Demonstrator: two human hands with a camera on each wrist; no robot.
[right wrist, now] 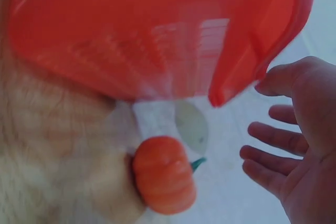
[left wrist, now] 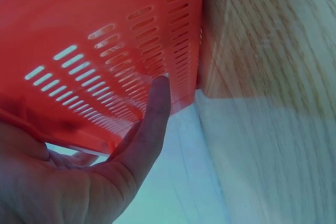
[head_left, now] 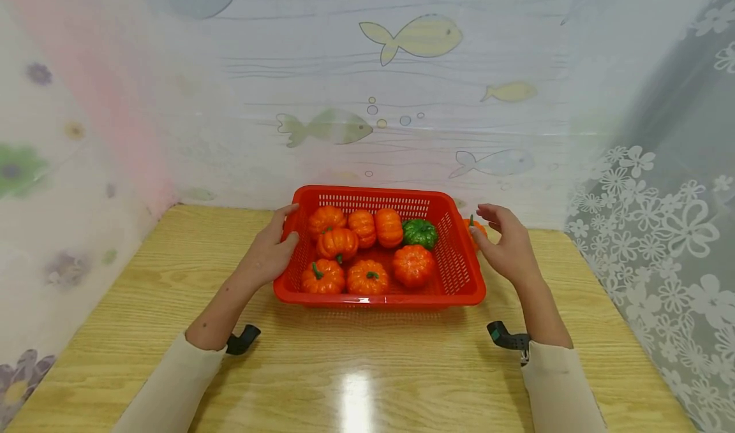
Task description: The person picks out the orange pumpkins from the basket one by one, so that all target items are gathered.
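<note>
A red plastic basket (head_left: 379,299) with slotted walls stands on the table, holding several small orange pumpkins (head_left: 367,278) and a green one (head_left: 420,234). My left hand (head_left: 267,251) grips its left rim, thumb over the edge; in the left wrist view a finger (left wrist: 155,111) lies along the outer wall. Beside the right rim, my right hand (head_left: 511,248) has its fingers spread and holds nothing; its thumb comes right up to the rim in the right wrist view. One orange pumpkin (right wrist: 165,177) sits on the table outside the basket's right wall, partly covered by that hand in the head view.
The wood-grain table (head_left: 321,369) carries the basket towards its back edge. Behind it hangs a pale sheet (head_left: 402,88) printed with fish, and flowered curtains (head_left: 677,229) flank the sides. Black wrist mounts (head_left: 244,339) stick out below both forearms.
</note>
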